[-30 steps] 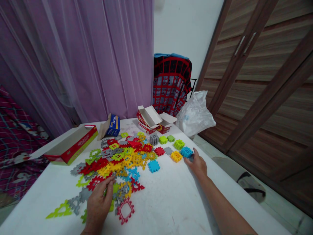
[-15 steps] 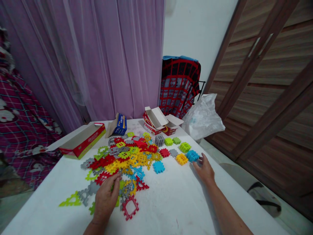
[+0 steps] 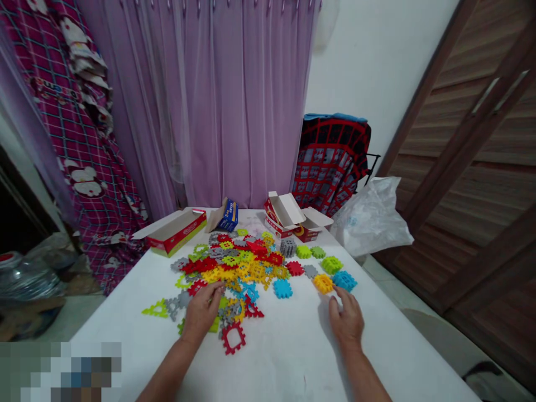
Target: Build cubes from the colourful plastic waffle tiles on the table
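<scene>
A heap of interlocking plastic building pieces point(image 3: 251, 272) in red, yellow, green, grey and blue lies on the white table. My left hand point(image 3: 203, 310) is at the near left edge of the heap, thumb and fingers drawn together; whatever is between them is hidden. My right hand point(image 3: 347, 319) hovers just in front of the stacked yellow pieces point(image 3: 324, 283) and stacked blue pieces point(image 3: 344, 281), fingers apart and nothing visible in them. Stacked green pieces point(image 3: 332, 264) stand behind these. A single blue piece point(image 3: 283, 288) lies between the hands. A red square frame point(image 3: 233, 348) lies nearest me.
Along the back stand an open red box point(image 3: 176, 234), a blue box point(image 3: 229, 215) and more red boxes point(image 3: 280, 228). A grey stack point(image 3: 288, 248) is beside the heap. A white plastic bag point(image 3: 372, 218) hangs at the right edge of the table point(image 3: 288, 368).
My right hand has drawn back from the blue stack toward me, in front of the yellow one. My left hand stays by the heap. The view has shifted left.
</scene>
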Tool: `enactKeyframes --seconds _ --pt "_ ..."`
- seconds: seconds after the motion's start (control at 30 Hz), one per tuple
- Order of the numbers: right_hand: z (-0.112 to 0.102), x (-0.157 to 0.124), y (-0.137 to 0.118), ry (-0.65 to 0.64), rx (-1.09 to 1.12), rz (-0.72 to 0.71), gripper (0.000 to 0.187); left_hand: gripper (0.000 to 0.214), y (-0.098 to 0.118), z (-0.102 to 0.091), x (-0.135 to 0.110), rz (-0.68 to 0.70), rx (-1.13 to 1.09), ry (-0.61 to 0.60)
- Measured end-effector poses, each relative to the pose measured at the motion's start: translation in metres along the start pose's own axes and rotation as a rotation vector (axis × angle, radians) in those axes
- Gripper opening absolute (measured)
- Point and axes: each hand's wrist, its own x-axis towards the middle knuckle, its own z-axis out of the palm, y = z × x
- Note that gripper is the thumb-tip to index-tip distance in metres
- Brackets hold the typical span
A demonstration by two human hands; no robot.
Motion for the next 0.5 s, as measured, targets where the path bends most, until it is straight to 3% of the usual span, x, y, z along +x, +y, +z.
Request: enactKeyframes --seconds 0.2,0.37,0.5 --pt "0.016 -0.022 -0.065 -0.174 0.116 -0.299 0.026 0.026 0.019 -0.011 -0.015 0.102 0.064 -0.08" --pt "0.028 -0.03 -0.112 -0.335 0.171 -0.437 0.026 0.027 0.033 -0.01 -0.037 0.237 0.163 -0.158" --pt "0.039 -0.024 -0.134 -0.455 0.14 -0.526 0.027 0.027 0.03 -0.006 -0.044 0.298 0.21 -0.228"
